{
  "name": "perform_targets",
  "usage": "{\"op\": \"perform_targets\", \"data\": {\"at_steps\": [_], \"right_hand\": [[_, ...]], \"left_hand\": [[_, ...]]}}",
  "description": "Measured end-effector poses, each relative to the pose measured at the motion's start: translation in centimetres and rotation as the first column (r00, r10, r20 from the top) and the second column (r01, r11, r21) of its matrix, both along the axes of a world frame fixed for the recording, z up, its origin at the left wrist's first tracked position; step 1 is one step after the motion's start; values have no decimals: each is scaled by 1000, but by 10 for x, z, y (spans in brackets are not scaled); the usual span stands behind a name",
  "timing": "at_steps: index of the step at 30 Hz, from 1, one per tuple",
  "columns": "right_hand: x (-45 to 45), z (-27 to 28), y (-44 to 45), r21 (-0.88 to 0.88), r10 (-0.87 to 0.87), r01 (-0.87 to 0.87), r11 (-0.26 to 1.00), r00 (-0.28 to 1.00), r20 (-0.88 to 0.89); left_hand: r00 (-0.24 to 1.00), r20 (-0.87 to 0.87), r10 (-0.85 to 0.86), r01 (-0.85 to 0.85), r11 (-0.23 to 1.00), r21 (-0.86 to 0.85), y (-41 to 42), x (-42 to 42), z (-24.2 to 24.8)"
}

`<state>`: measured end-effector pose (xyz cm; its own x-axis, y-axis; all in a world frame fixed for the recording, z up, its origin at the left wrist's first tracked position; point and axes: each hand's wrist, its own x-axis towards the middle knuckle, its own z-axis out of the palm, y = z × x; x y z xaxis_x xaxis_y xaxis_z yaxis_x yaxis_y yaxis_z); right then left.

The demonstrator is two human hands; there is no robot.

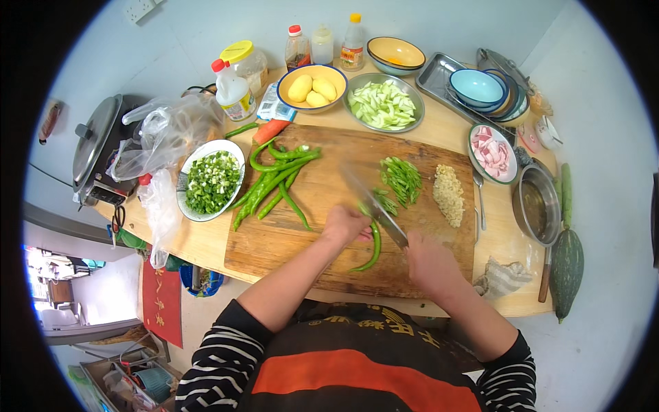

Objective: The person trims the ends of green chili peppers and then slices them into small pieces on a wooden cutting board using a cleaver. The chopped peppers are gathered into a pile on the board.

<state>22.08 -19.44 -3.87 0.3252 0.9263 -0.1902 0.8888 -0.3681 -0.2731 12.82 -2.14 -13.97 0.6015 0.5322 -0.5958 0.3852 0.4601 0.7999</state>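
Note:
My left hand [348, 225] holds a long green chili pepper [376, 247] against the wooden cutting board [340, 280], its curved end trailing towards me. In my right hand [431, 260] is the handle of a kitchen knife [383, 213], whose blade is blurred and lies beside the pepper. Just beyond the blade are sliced green peppers [401, 180] in a pile, with a smaller heap close to the edge. Minced garlic [449, 195] forms a strip at the board's right. Several whole green chilies [278, 177] lie at the board's left.
A bowl of chopped scallions [212, 183] stands left of the board, near a carrot [270, 131] and plastic bags [170, 134]. Behind are a bowl of potatoes [312, 105] and a metal plate of sliced vegetable [383, 105]. Sliced meat [491, 152], a metal bowl [537, 206] and a squash [567, 275] sit right.

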Motion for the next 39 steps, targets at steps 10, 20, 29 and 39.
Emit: {"op": "perform_targets", "data": {"at_steps": [10,20,29,39], "right_hand": [[2,-4,17,-64,-70,60,996,983,-169],[-5,22,-5,-36,-66,61,997,985,-160],[-7,-5,9,-43,-165,160,986,954,-252],[-1,-1,-3,26,-69,70,997,997,-19]], "left_hand": [[999,41,16,-15,999,-29,-3,-3,2],[1000,-4,-18,18,998,64,-2,-3,3],[986,-27,-164,162,913,375,-10,-11,-9],[997,-2,-78,78,994,80,-2,-9,-6]]}}
